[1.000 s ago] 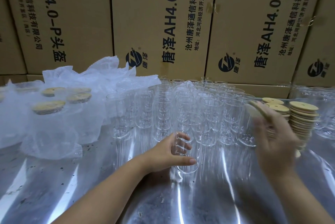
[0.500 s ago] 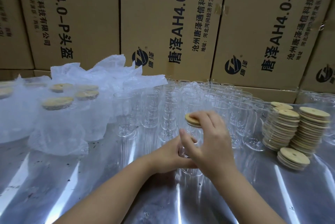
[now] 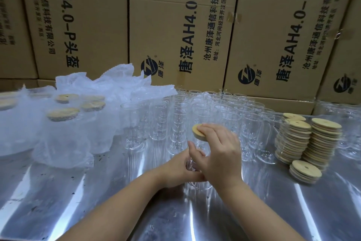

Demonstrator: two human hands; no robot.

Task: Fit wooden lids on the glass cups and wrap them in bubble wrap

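Note:
A clear glass cup (image 3: 192, 164) stands on the shiny metal table (image 3: 97, 197) in front of me. My left hand (image 3: 178, 168) grips its lower body. A round wooden lid (image 3: 196, 131) sits on the cup's rim, and my right hand (image 3: 218, 152) presses down on it with the fingers laid across the top. Behind stand several rows of bare glass cups (image 3: 207, 111). Stacks of wooden lids (image 3: 312, 139) rise at the right.
At the left stand several lidded cups wrapped in bubble wrap (image 3: 64, 123). A short pile of lids (image 3: 304, 170) lies in front of the tall stacks. Large printed cardboard boxes (image 3: 175, 25) wall off the back of the table.
My right hand came from the lid stacks with a lid, brought it over the held cup and now presses it on the rim. My left hand stayed on the cup.

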